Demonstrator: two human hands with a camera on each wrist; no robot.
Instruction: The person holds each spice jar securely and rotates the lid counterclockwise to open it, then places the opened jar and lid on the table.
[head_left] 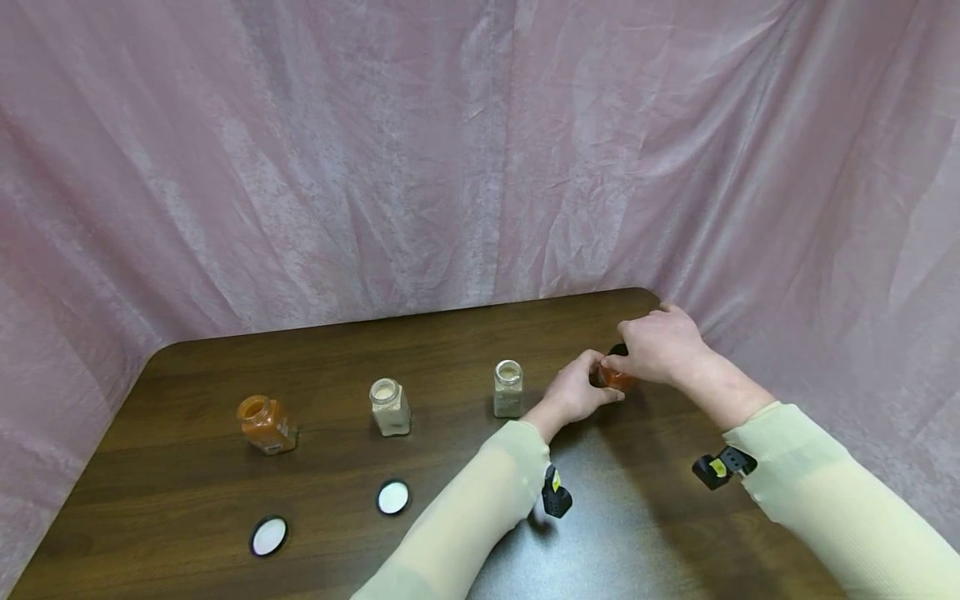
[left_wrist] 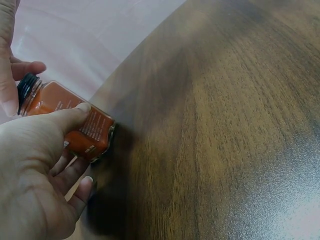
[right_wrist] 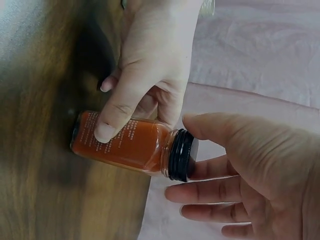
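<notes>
The left hand point(right_wrist: 150, 60) is curling its grip round the body of a small glass spice jar point(right_wrist: 127, 142) full of orange-red powder, standing near the far right corner of the counter point(head_left: 450, 350); the right hand point(right_wrist: 260, 180) is closing thumb and fingers loosely about the jar's ribbed black cap point(right_wrist: 181, 155), though how firmly it is pinching cannot be told; further left three more jars are standing uncapped in a row: a squat one point(head_left: 266, 423) holding orange powder, a square one point(head_left: 390, 407) holding pale cream powder, and a clear one point(head_left: 507, 388) with a paler fill; two round black-rimmed lids point(head_left: 392, 497) with white liners are lying in front of them; the counter is showing dark, glossy wood grain; wrinkled pink cloth point(head_left: 375, 150) is hanging behind.
</notes>
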